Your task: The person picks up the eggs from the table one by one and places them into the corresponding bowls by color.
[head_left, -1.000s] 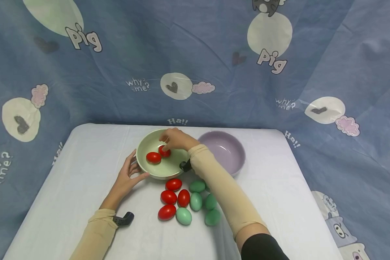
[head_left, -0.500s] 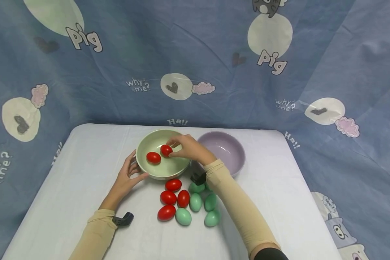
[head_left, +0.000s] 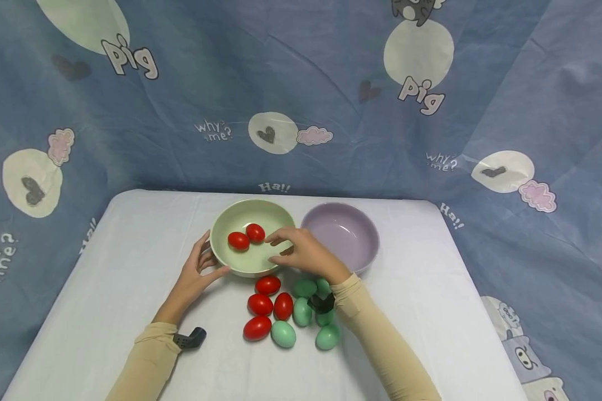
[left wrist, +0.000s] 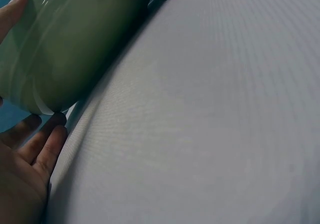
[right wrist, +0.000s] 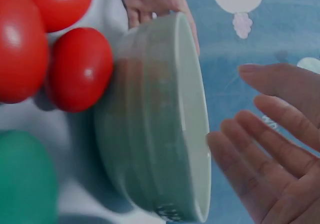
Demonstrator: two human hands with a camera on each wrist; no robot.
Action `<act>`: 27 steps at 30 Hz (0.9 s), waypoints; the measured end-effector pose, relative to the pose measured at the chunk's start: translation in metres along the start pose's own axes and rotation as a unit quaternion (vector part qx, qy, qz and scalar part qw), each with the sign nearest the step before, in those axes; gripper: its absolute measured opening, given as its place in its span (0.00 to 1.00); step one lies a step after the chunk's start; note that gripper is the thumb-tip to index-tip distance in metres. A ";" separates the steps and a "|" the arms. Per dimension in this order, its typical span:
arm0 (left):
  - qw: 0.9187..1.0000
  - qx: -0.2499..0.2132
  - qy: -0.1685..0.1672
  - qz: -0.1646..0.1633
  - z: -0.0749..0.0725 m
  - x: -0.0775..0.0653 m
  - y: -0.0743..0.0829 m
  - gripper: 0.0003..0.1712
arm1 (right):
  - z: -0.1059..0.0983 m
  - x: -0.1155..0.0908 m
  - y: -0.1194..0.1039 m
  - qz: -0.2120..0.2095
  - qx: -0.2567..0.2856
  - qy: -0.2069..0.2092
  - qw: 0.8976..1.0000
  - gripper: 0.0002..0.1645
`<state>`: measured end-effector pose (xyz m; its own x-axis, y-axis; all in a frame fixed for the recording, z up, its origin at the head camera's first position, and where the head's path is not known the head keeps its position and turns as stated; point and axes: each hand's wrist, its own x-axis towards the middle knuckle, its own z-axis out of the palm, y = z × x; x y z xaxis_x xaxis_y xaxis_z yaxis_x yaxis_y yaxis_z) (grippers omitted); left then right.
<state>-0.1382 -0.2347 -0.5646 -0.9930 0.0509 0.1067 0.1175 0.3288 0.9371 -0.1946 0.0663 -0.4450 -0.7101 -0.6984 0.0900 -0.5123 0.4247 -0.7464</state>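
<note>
Two red eggs (head_left: 238, 241) lie side by side in the pale green bowl (head_left: 276, 211). My left hand (head_left: 193, 275) rests against the bowl's left side with its thumb and fingers spread; in the left wrist view its fingertips touch the outer wall low down. Over the bowl's right rim, my right hand (head_left: 306, 250) has thumb and fingers apart and holds nothing. The right wrist view shows those fingers (right wrist: 260, 149) relaxed beside the rim. Several more red eggs (head_left: 260, 304) and several green eggs (head_left: 302, 312) lie on the table in front of the bowl.
A purple bowl (head_left: 366, 225) stands just right of the green one, with no eggs seen in it. White cloth covers the table (head_left: 421, 289). Behind it hangs a blue printed curtain (head_left: 346, 161). The right wrist's black camera (head_left: 322, 303) partly hides some green eggs.
My right hand has let go of a red egg in the green bowl and drawn back right and nearer. That egg now lies by the other. My left hand has not moved.
</note>
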 end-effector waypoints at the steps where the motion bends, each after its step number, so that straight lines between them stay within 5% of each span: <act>1: 1.000 0.002 0.000 0.000 0.000 0.000 0.000 0.62 | 0.001 -0.003 0.000 -0.005 0.009 0.000 1.000 0.22; 14: 1.000 -0.006 0.002 0.010 0.001 0.000 -0.001 0.61 | 0.019 -0.040 0.006 -0.029 0.021 -0.032 0.999 0.24; 27: 1.000 -0.005 -0.002 0.001 0.001 0.000 0.000 0.61 | 0.040 -0.063 0.013 -0.019 -0.096 -0.061 0.993 0.19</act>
<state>-0.1381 -0.2335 -0.5647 -0.9927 0.0552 0.1071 0.1192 0.3193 0.9401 -0.1373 0.0928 -0.4871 -0.6304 -0.7758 0.0260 -0.6282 0.4903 -0.6041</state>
